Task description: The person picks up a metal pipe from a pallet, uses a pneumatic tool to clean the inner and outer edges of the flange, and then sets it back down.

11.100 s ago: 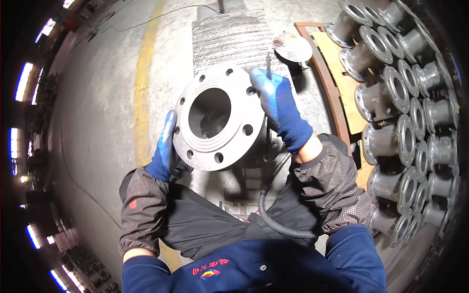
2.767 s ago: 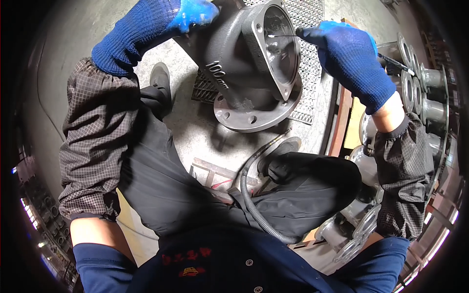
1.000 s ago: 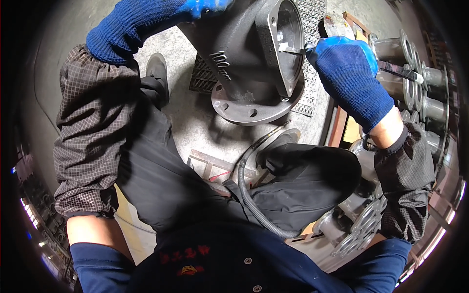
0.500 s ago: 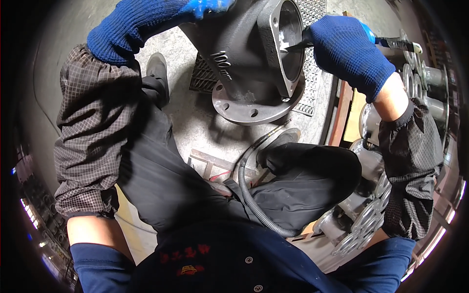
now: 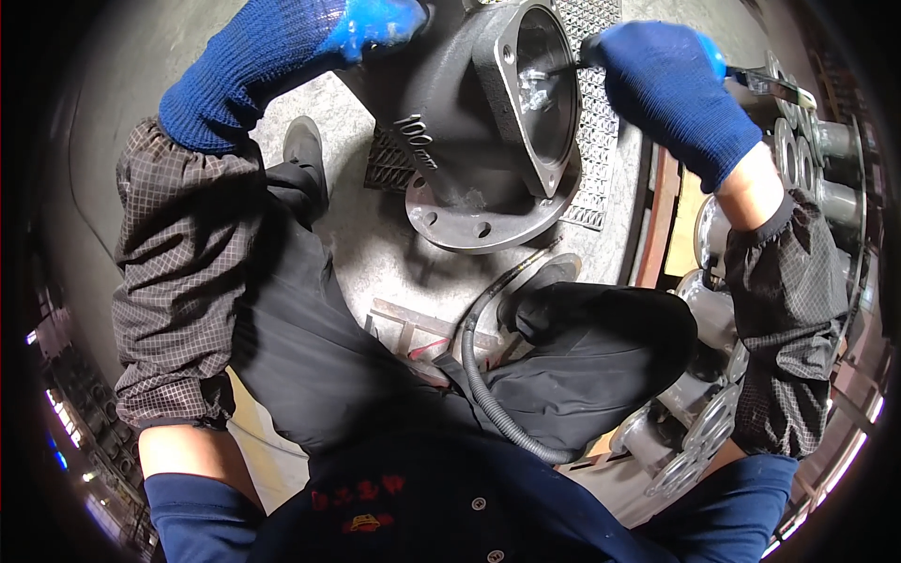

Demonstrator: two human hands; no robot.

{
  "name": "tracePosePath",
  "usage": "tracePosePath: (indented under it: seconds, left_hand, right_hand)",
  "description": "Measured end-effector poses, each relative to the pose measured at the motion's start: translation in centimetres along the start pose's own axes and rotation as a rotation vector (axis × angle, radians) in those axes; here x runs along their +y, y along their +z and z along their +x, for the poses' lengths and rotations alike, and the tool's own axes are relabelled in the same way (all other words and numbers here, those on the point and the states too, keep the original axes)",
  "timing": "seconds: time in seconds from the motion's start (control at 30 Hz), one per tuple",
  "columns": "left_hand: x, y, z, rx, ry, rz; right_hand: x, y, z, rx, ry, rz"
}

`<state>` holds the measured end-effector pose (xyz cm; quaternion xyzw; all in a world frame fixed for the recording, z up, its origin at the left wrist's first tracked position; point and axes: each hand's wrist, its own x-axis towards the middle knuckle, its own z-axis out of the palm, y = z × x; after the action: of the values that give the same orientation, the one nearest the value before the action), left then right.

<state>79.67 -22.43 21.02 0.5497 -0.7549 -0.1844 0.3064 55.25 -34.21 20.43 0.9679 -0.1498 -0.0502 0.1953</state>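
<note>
A dark cast-iron valve body [image 5: 441,122] stands on its round bolt flange, with a large flanged side opening facing right. My left hand [image 5: 366,26], in a blue knitted glove with a coated palm, is closed against the body's upper left; some fingertips are cut off or hidden. My right hand [image 5: 657,89], gloved the same way, is closed around a slim dark-handled tool [image 5: 770,84]. One end of the tool sticks out to the right with a pale tip; the other reaches into the opening. Whitish smears [image 5: 537,92] mark the inner wall there. The tool's exact kind is unclear.
Several grey flanged pipe pieces [image 5: 680,394] lie along the right side, beside a reddish-brown beam [image 5: 662,216]. A ribbed hose [image 5: 479,375] curves past my right leg. A perforated metal mat [image 5: 591,178] lies under the casting, and a rusty metal frame [image 5: 413,324] between my feet.
The tool's working end has moved up and right within the opening, uncovering more of the whitish smears. The casting's side opening has shifted slightly down-left in view; more of my left glove shows.
</note>
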Motion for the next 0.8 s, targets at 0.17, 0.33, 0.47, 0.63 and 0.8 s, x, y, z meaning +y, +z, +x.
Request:
tracePosePath:
  seconds: [0.17, 0.33, 0.47, 0.63, 0.8]
  left_hand:
    - [0.2, 0.4, 0.1, -0.001, -0.018, -0.021]
    - [0.6, 0.5, 0.7, -0.012, -0.029, -0.072]
    - [0.2, 0.5, 0.8, -0.019, -0.129, -0.208]
    - [0.7, 1.0, 0.6, 0.036, -0.028, 0.004]
    - [0.5, 0.4, 0.6, -0.005, 0.001, 0.098]
  right_hand:
    - [-0.2, 1.0, -0.5, 0.027, -0.121, -0.014]
    - [-0.5, 2.3, -0.1, 0.079, -0.062, 0.074]
    - [-0.7, 1.8, 0.3, -0.054, 0.035, 0.104]
    - [-0.8, 2.4, 0.1, 0.014, -0.051, 0.057]
    - [-1.4, 1.5, 0.3, -0.044, -0.082, 0.079]
